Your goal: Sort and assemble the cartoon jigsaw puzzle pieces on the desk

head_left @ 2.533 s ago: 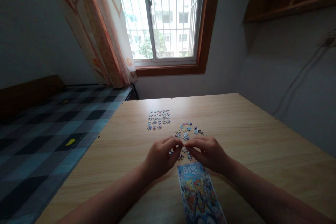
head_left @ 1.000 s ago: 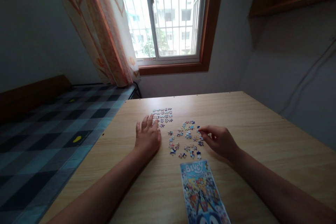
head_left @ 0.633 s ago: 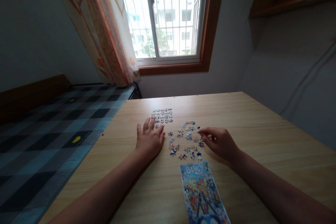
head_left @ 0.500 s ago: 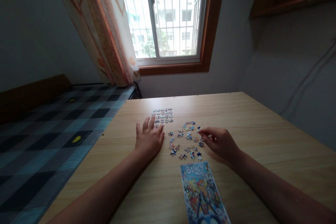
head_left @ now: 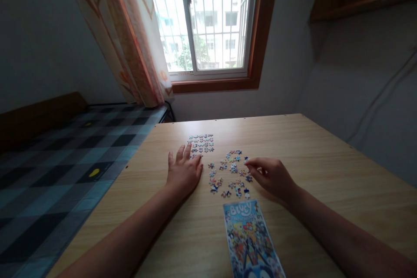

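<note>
My left hand (head_left: 184,170) lies on the table with its fingers spread, thumb and fingertips by the near edge of a block of puzzle pieces in rows (head_left: 202,143). My right hand (head_left: 272,177) is closed in a pinch at the right side of a loose scatter of puzzle pieces (head_left: 233,167). A small dark-blue puzzle piece (head_left: 246,159) shows at the tips of its thumb and forefinger. Several more pieces lie just under and beside that hand, partly covered by it.
The wooden table (head_left: 342,195) carries a printed "Bluey" picture sheet or box (head_left: 249,239) at its near side. A bed with a checked cover (head_left: 78,173) adjoins on the left. Beyond the table are a barred window (head_left: 215,21) and a curtain (head_left: 130,34).
Almost nothing differs. The whole view has shifted very slightly, and both hands keep their places.
</note>
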### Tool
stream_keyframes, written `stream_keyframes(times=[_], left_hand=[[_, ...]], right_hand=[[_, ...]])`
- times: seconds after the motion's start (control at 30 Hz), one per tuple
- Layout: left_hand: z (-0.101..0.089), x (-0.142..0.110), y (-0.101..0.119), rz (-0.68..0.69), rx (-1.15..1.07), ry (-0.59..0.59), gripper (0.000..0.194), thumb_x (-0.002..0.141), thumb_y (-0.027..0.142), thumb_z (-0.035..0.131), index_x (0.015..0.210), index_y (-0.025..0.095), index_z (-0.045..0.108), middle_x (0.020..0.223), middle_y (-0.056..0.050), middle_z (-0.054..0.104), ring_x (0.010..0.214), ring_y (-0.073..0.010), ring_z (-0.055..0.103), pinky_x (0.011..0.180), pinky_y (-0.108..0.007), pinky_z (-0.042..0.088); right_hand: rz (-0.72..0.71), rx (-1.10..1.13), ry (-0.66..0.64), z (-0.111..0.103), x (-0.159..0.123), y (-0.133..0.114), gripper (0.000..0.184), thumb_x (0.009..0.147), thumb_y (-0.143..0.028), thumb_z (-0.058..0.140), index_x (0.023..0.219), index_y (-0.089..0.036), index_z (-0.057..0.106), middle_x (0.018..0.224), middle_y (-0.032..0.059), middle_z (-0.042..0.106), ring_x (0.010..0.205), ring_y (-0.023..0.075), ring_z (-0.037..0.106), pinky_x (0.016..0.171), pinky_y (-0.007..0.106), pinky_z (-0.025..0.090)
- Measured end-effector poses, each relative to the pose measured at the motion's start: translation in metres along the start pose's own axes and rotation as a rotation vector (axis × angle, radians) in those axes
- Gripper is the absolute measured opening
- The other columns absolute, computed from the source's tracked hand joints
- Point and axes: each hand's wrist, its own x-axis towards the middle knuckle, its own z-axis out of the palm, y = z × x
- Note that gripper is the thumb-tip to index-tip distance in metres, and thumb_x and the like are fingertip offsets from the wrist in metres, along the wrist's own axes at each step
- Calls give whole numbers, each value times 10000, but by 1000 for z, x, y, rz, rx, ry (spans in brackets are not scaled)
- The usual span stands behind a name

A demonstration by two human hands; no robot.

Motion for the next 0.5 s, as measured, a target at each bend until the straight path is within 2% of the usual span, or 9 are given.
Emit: stream_keyframes(times=[0.23, 0.4, 0.5], left_hand=[[0, 1, 1, 11, 10, 10, 328, 903, 380, 513, 1160, 274, 687, 1519, -103, 427, 1400, -339, 348, 1108, -645, 254], [-5, -3, 5, 54, -35, 79, 314, 899, 353, 529, 1146, 260, 699, 1517, -112, 427, 1392, -339, 363, 1120, -637, 248], [-11, -7, 13, 109, -90, 114, 264, 903, 330, 526, 1051, 278, 739, 1492, -90, 464, 1387, -313, 377, 1134, -599, 255]], right_hand=[[17, 4, -2, 0, 0, 0, 186, 911, -275, 565, 926, -185, 727, 737, 17, 724, 584, 120, 618, 567, 244, 460], [21, 4, -5, 0, -1, 0, 175, 905, -271, 572, 923, -190, 726, 746, 15, 728, 585, 119, 621, 562, 240, 457], [19, 1, 2, 0, 0, -2, 175, 903, -269, 569, 914, -191, 726, 747, 15, 728, 594, 120, 627, 559, 238, 455]])
